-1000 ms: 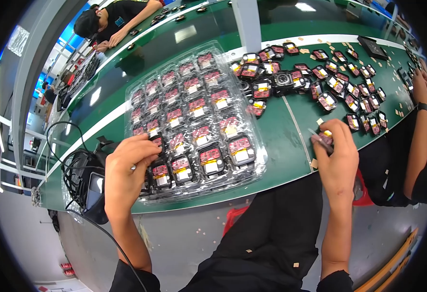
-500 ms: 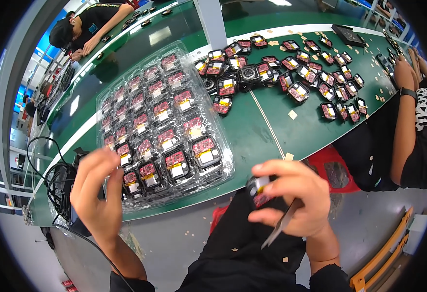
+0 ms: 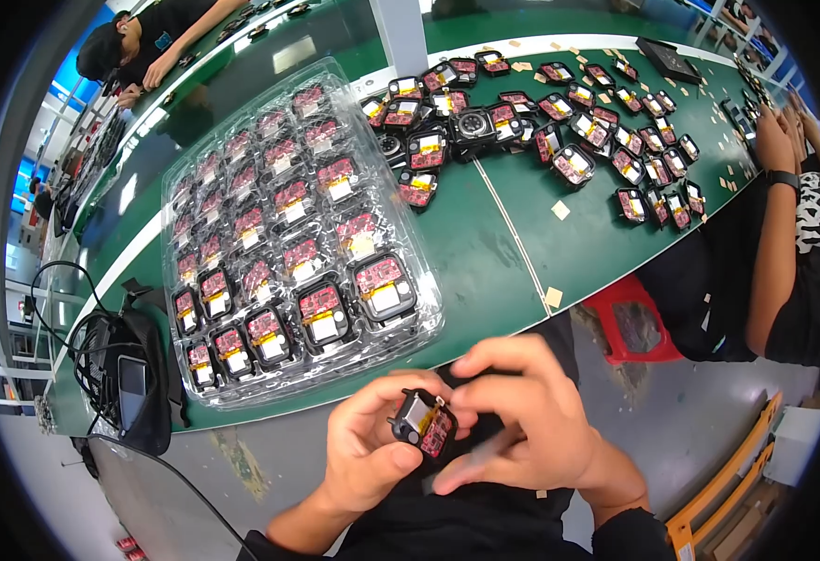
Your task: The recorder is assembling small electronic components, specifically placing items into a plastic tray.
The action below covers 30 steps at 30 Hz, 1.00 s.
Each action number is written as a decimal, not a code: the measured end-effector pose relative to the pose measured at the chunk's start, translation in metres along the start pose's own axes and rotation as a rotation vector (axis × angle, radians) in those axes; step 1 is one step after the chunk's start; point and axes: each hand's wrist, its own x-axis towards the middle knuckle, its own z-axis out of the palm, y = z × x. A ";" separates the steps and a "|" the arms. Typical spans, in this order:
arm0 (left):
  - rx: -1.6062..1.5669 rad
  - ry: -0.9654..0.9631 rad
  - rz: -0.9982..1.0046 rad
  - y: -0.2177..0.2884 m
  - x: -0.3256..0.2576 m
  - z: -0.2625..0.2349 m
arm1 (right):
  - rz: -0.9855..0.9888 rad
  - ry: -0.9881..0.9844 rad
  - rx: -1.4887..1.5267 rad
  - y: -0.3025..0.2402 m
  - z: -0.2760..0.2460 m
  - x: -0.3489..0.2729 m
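Observation:
In front of my lap, my left hand (image 3: 373,453) is closed round a black smartwatch case (image 3: 426,425), tilted, with its red circuit board and a white part facing up. My right hand (image 3: 532,416) is beside it, thumb and fingers curled, fingertips at the case's right edge. Metal tweezers (image 3: 474,460), smeared by motion, lie in the right hand and point down to the left. On the bench behind is a clear plastic tray (image 3: 419,327) holding rows of similar watch cases (image 3: 326,313).
Many loose watch cases (image 3: 574,164) lie on the green bench (image 3: 485,271). A black pouch with cables (image 3: 134,383) sits left of the tray. A red stool (image 3: 630,318) stands at the right near a co-worker's arm (image 3: 775,234). Another person (image 3: 148,47) works at far left.
My left hand has come from over the tray to my lap and taken hold of the watch case, which was in my right hand. The right hand has moved slightly left, keeping the tweezers.

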 end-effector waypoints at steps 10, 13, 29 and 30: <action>0.058 0.193 0.150 -0.012 0.007 0.013 | -0.127 0.139 -0.516 0.004 0.001 -0.024; 0.051 0.158 0.150 -0.014 0.006 0.006 | -0.182 0.143 -0.632 0.011 0.001 -0.026; 0.061 0.037 0.124 -0.014 0.004 0.000 | -0.137 0.146 -0.522 0.018 -0.004 -0.030; 0.057 -0.050 0.138 -0.014 0.004 -0.002 | -0.153 0.149 -0.546 0.019 -0.004 -0.030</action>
